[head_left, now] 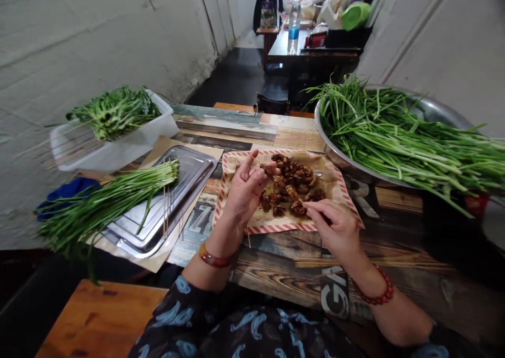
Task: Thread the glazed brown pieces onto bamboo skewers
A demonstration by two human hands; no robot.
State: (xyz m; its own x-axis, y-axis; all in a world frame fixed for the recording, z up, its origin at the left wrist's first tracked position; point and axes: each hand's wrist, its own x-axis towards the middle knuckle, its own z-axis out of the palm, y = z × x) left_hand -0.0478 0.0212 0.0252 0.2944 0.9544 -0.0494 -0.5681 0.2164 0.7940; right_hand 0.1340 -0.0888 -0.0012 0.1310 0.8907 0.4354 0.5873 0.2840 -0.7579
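Dark brown, glossy food pieces (290,179) lie in a pile on a paper-lined tray (335,187) with a red-and-white striped edge. My left hand (244,187) is over the tray's left side, closed round a thin bamboo skewer (248,238); part of the skewer is hidden by the palm. One brown piece shows at those fingertips, though I cannot tell whether it is on the skewer. At the pile's near edge, the thumb and finger of my right hand (333,224) pinch another brown piece (298,208).
Bundled green chives (130,190) and some skewers (168,211) lie on a metal lid (138,237) at left. Behind stands a white plastic box (114,155) of skewered greens (114,111). A steel basin (321,132) of loose chives (394,132) is at right. More skewers (374,263) lie nearer me.
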